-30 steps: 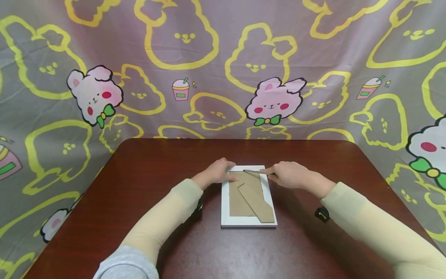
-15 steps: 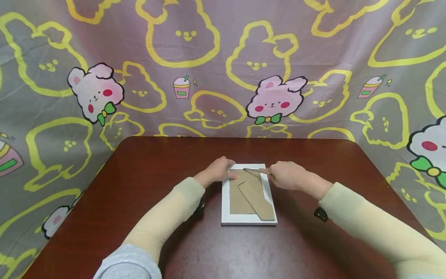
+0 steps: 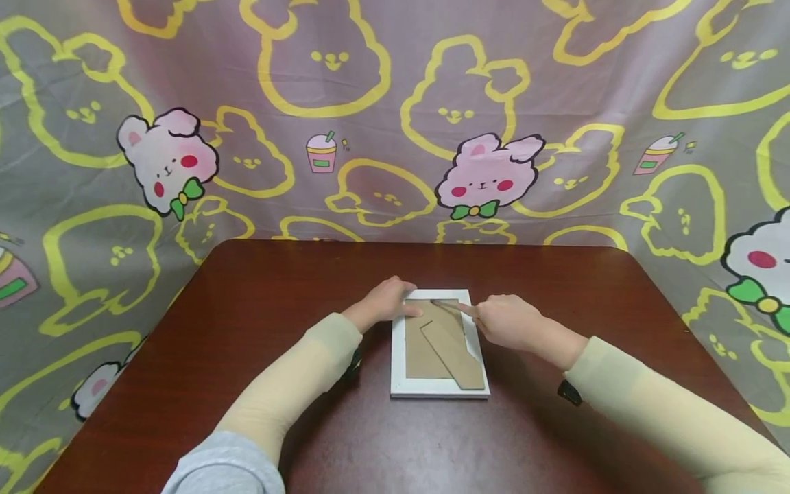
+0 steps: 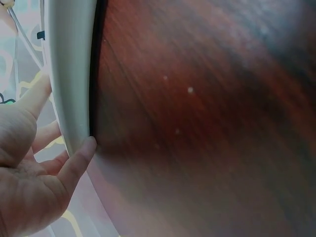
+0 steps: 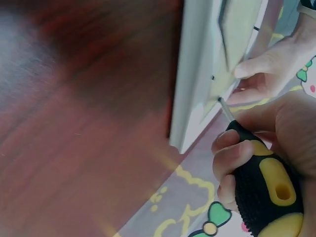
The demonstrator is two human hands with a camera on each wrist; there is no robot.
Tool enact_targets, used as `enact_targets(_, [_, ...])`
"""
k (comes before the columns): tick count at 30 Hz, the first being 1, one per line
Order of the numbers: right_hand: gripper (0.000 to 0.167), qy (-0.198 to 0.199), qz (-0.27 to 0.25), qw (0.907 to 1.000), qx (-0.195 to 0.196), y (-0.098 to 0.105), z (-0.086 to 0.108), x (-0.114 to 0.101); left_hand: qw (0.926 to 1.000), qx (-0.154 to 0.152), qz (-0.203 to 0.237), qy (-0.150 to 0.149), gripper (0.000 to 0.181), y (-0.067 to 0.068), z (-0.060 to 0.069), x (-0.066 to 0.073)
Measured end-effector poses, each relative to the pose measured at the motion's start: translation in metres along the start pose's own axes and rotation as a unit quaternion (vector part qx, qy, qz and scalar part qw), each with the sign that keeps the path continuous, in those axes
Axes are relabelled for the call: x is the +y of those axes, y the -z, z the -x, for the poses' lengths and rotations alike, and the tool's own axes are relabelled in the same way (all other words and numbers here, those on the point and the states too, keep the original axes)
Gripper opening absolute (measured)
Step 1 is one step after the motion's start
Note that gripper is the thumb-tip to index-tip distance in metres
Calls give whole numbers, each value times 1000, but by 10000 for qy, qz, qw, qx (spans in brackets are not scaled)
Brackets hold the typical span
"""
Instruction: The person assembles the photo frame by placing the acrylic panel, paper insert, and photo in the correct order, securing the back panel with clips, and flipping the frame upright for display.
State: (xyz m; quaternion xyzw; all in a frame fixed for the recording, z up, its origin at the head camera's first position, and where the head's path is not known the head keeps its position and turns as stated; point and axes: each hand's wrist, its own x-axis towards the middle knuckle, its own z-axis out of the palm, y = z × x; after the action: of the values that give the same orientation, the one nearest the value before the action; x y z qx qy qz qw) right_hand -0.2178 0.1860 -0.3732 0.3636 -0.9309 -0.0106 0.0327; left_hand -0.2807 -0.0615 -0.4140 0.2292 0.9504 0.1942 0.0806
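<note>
A white picture frame [image 3: 398, 357] lies face down on the table. Its brown backing board [image 3: 422, 360] faces up, with a slanted stand leg [image 3: 453, 357] on it. At the far left corner my left hand [image 3: 384, 302] grips the frame, thumb over the backing board and fingers along the outer edge. My right hand [image 3: 509, 320] holds a screwdriver [image 5: 269, 182] with a black and yellow handle. In the right wrist view its metal tip meets the backing board near the frame's far inner edge. Small dark tabs [image 5: 213, 77] show along that inner edge.
The dark red-brown wooden table [image 3: 296, 288] has rounded far corners. A grey-pink curtain [image 3: 395, 89] with yellow outlines and cartoon rabbits hangs behind it and along both sides.
My right hand has shifted slightly towards me, and the screwdriver's shaft slopes more than before. The left hand keeps its grip on the frame, which stays in place.
</note>
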Motion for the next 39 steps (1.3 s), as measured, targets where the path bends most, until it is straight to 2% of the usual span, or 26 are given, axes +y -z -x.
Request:
enact_targets(7, [39, 142, 255, 9992, 290, -14, 3, -1, 10000, -52, -24, 73, 62, 1, 2, -1])
enact_targets(14, [47, 483, 817, 9918, 855, -25, 7, 1, 9999, 12, -53, 110, 63, 1, 0, -1])
enact_targets(18, [46, 334, 389, 9933, 1036, -30, 13, 8, 9999, -31, -76, 68, 63, -1, 0, -1])
enact_targets(22, [45, 137, -117, 9926, 1199, -26, 16, 16, 9998, -3, -202, 83, 64, -4, 0, -1])
enact_targets(26, [45, -11, -187, 9923, 1223, -18, 14, 20, 9998, 71, -164, 109, 63, -5, 0, -1])
enact_targets(32, [41, -152, -220, 9947, 991, -14, 12, 20, 9998, 38, -214, 36, 63, -7, 2, -2])
enact_targets(39, [42, -53, -59, 9919, 1269, -10, 13, 26, 9996, 40, -261, -56, 64, -2, 2, -5])
